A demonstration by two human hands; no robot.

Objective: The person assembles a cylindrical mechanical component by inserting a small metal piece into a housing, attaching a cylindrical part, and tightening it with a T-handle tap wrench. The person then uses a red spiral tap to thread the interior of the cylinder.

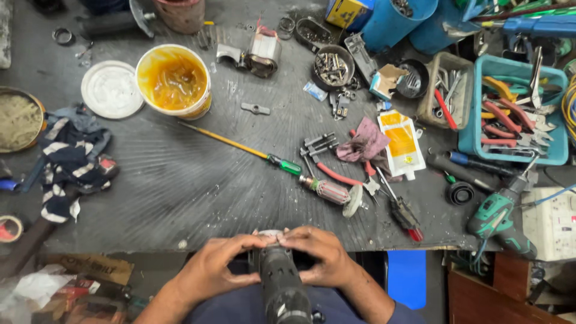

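While clasped: hands (270, 255), drill (281, 288).

Below the bench edge (180, 245), the dark power tool (282, 288) runs off the bottom, its front end hidden by the left hand (216, 264) and right hand (318, 255).

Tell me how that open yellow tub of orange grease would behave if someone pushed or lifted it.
The yellow tub is squat with a broad base, so it would probably slide rather than tip. It looks well filled with grease, so likely heavy for its size. Its white lid lies beside it, so tilting might smear or spill, and the rim may be slippery.
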